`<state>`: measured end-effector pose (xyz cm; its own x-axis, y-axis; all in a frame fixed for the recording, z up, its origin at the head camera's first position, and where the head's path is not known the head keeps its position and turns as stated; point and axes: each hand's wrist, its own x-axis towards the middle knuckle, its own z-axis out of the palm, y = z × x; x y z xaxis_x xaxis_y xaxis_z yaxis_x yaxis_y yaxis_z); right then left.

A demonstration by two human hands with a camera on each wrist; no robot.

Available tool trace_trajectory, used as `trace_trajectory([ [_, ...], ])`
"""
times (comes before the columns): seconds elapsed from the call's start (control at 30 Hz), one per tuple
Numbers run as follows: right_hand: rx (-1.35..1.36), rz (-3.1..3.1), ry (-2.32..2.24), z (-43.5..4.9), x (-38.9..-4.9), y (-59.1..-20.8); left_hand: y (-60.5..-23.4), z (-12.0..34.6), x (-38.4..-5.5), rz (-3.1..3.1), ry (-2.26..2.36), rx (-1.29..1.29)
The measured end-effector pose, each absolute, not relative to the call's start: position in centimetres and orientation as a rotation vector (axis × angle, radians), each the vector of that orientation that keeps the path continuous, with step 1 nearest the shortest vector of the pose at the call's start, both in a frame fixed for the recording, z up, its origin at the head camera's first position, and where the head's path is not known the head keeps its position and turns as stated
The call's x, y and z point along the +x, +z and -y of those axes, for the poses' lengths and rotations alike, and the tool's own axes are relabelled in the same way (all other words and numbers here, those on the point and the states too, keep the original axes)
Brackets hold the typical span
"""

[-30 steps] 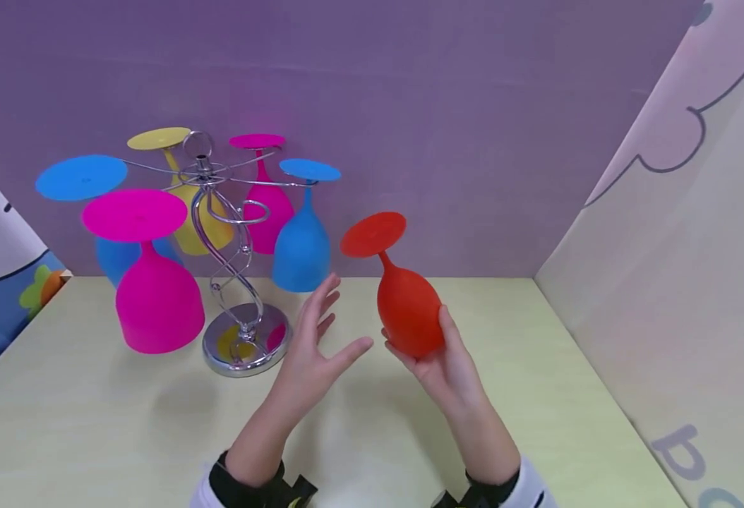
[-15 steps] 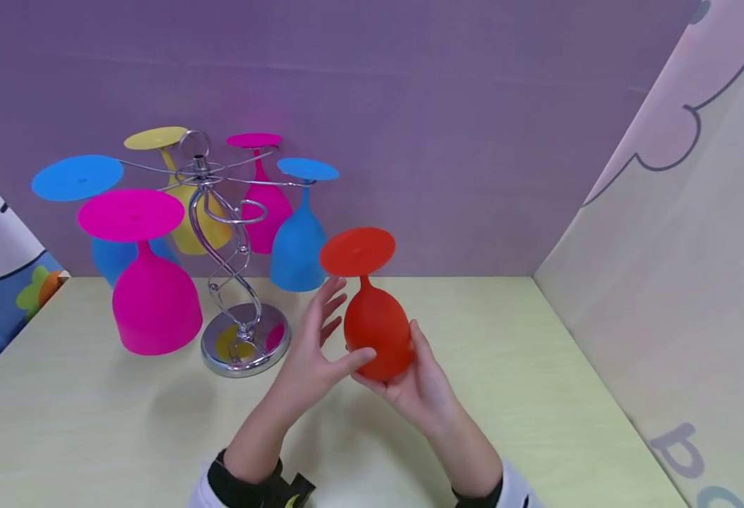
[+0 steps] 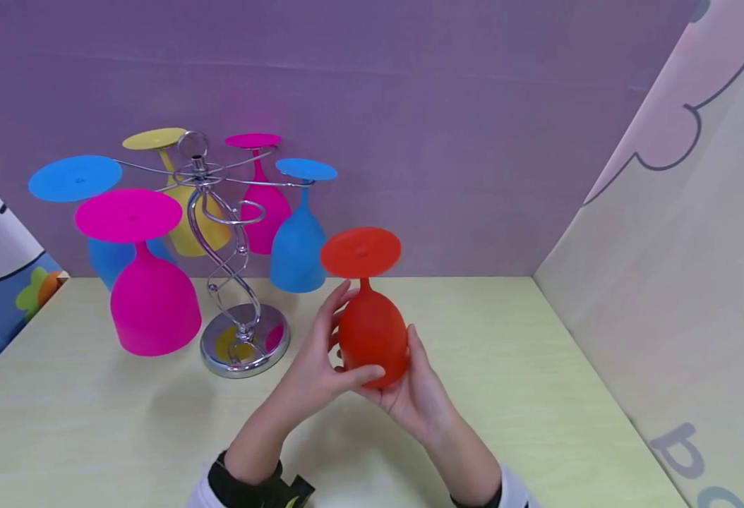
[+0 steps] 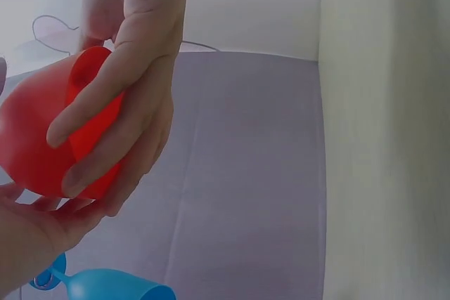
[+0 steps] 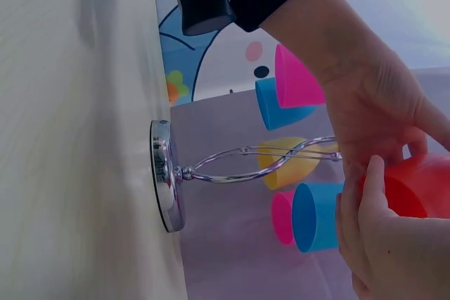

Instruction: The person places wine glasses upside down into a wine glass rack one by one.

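An orange-red plastic goblet point(image 3: 372, 331) hangs upside down above the table, base on top and rim downward. My right hand point(image 3: 419, 402) grips its bowl from the right and below. From the left, my left hand point(image 3: 321, 374) holds the same bowl, thumb across the front near the rim; its other fingers are partly hidden behind. In the left wrist view, fingers of my right hand point(image 4: 140, 82) wrap the goblet's rim end. To the left stands a chrome goblet rack point(image 3: 245, 360) with upside-down goblets, among them a pink goblet point(image 3: 152, 303) and a blue goblet point(image 3: 298, 247).
A yellow goblet point(image 3: 200, 226), another pink goblet point(image 3: 267, 212) and another blue goblet point(image 3: 80, 178) also hang from the rack. A purple wall point(image 3: 442, 141) closes the back of the pale table point(image 3: 524, 395). A printed panel point(image 3: 683, 247) rises on the right.
My right hand has brought the goblet leftward and stood it straighter. My left hand, earlier apart from it with fingers spread, has come onto the bowl. The rack appears still.
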<state>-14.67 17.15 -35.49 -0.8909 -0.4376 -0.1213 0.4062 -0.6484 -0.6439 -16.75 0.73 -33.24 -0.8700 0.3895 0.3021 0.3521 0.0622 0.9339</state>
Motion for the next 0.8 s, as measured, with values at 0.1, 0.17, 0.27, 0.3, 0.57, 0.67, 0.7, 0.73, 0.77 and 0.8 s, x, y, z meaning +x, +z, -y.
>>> trace_trajectory([
  [0.1,-0.076,-0.977,-2.492,-17.06,-14.53,-35.42,-33.26,-0.73,-16.69,-2.255,1.967,0.767],
  [0.17,-0.089,-0.980,-2.494,-17.03,-14.47,-35.37,-33.27,-0.72,-16.68,-2.246,1.965,0.753],
  [0.27,-0.103,-0.977,-2.497,-17.00,-14.40,-35.29,-33.25,-0.73,-16.73,-2.226,1.969,0.748],
  [0.3,-0.107,-0.975,-2.499,-17.00,-14.38,-35.25,-33.23,-0.74,-16.74,-2.221,1.971,0.750],
  [0.57,-0.107,-0.953,-2.506,-16.95,-14.20,-34.99,-33.23,-0.79,-16.72,-2.224,1.990,0.765],
  [0.67,-0.118,-0.955,-2.507,-16.99,-14.16,-35.00,-33.25,-0.83,-16.75,-2.229,1.995,0.778],
  [0.7,-0.124,-0.957,-2.507,-17.01,-14.16,-35.02,-33.26,-0.85,-16.76,-2.230,1.996,0.782],
  [0.73,-0.130,-0.961,-2.507,-17.03,-14.17,-35.06,-33.27,-0.86,-16.78,-2.232,1.997,0.785],
  [0.77,-0.138,-0.966,-2.508,-17.04,-14.16,-35.06,-33.28,-0.87,-16.79,-2.234,1.996,0.788],
  [0.8,-0.142,-0.968,-2.509,-17.06,-14.15,-35.08,-33.29,-0.89,-16.80,-2.235,1.996,0.790],
])
